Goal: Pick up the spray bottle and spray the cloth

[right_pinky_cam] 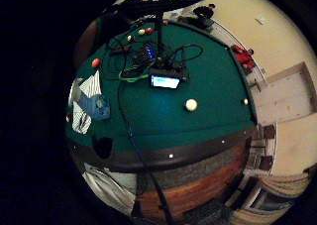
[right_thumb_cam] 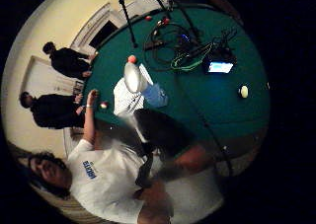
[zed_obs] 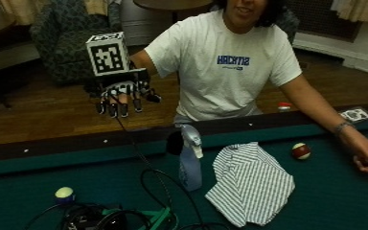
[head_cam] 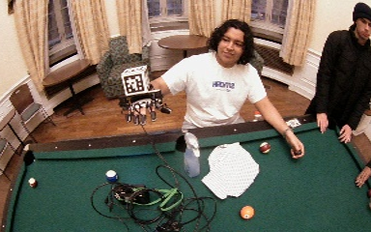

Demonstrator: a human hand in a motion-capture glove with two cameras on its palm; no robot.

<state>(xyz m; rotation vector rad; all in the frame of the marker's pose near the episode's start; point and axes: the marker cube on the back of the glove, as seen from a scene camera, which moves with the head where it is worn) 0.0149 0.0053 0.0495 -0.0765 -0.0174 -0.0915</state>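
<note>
A translucent spray bottle (zed_obs: 190, 163) stands upright on the green felt close to the near rail, its white trigger head on top. Right beside it lies a white striped cloth (zed_obs: 251, 184), crumpled flat on the felt. My gloved right hand (zed_obs: 121, 96) hangs in the air above the floor side of the rail, well up and away from the bottle, fingers pointing down, relaxed and empty. The wide outside view shows the same: hand (head_cam: 144, 107), bottle (head_cam: 191, 157), cloth (head_cam: 232, 170). From the palm, the bottle (right_thumb_cam: 143, 86) and cloth (right_thumb_cam: 126, 98) look small and far.
A tangle of black and green cables with a small lit device (head_cam: 153, 200) covers the felt in front of the bottle. Loose balls (zed_obs: 301, 151) (zed_obs: 64, 193) (head_cam: 247, 211) lie about. A side pocket (zed_obs: 173, 143) sits behind the bottle. The person's bare hand (zed_obs: 366, 158) rests on the felt.
</note>
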